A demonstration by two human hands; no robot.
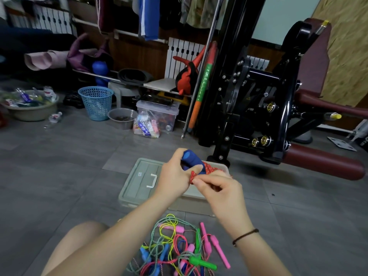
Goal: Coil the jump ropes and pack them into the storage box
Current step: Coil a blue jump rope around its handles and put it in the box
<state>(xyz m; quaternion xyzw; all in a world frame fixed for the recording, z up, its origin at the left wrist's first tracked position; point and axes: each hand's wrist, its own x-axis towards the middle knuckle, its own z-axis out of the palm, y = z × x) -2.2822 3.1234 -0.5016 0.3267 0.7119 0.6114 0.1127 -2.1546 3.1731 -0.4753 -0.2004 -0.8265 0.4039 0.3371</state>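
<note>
- The left hand [175,172] grips a pair of blue handles [192,161], fingers curled round them from the far side and the thumb pressed flat across the near side.
- A red rope [207,169] speckled with pale flecks is wound round the handles just right of the left thumb — the wraps sit tight against the blue.
- The right hand [221,193] is just below and right of the left one; its thumb and forefinger are pressed together on a short loop of the red rope, right at the tip of the left thumb. The other right fingers are curled in toward the palm.
- A dark band [245,237] circles the right wrist.
- Under both hands lies the storage box [196,204], pale and translucent. Its lid [139,182] with a white handle shows beyond the left fingers on their left; whether it lies on the box or beside it I cannot tell.
- Below the wrists, nearer the person, a loose tangle of jump ropes [175,250] lies on the grey tiled floor [59,176] — yellow, pink, green and grey-braided cords with pink, green and blue handles mixed through.
- A bare knee [79,244] shows left of the tangle, under the left forearm.
- Well beyond the fingertips stands a black exercise machine [254,96], and far off to the left a blue mesh basket [96,102].
</note>
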